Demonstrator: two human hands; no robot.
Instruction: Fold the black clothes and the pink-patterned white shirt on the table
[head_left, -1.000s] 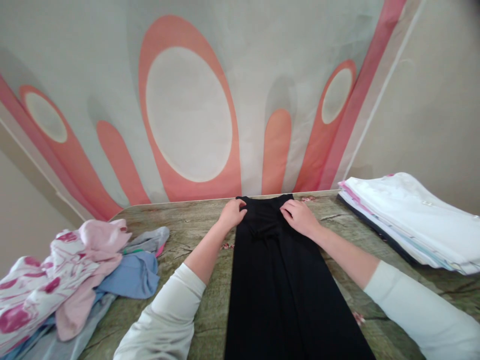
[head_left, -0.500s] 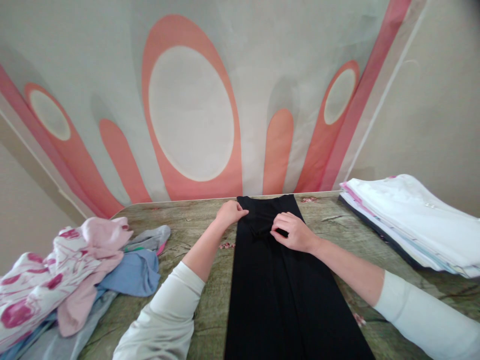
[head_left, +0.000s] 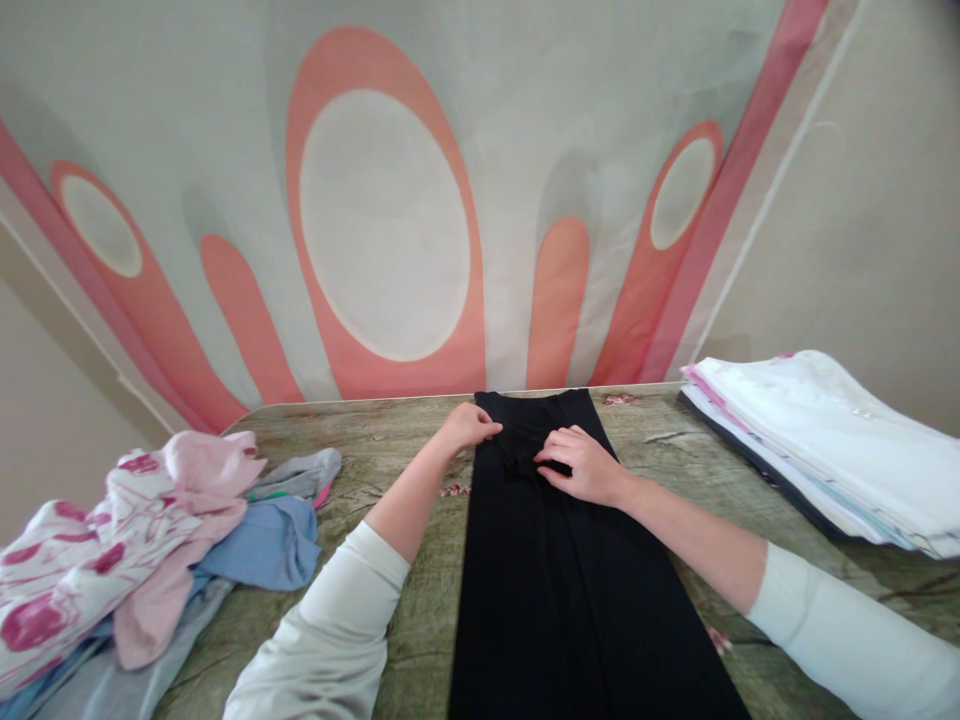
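Observation:
Black trousers (head_left: 540,600), folded lengthwise, run from the far table edge down to the bottom of the view. My left hand (head_left: 469,428) is closed in a pinch at their left edge near the far end. My right hand (head_left: 581,465) pinches a bunched flap of the black cloth near the middle, a little closer to me. The flap is gathered under its fingertips, and small folds spread from it. The near end of the trousers lies out of view.
On the left a loose heap of clothes (head_left: 150,540) in pink, white and blue lies on the wood-patterned table (head_left: 420,600). A neat stack of folded clothes (head_left: 825,440), white on top, stands at the right. Behind rises a wall with a pink and grey pattern (head_left: 382,230).
My right hand has shifted slightly left with the pinched black flap, which is more bunched. My left hand has moved very slightly right along the trousers' edge.

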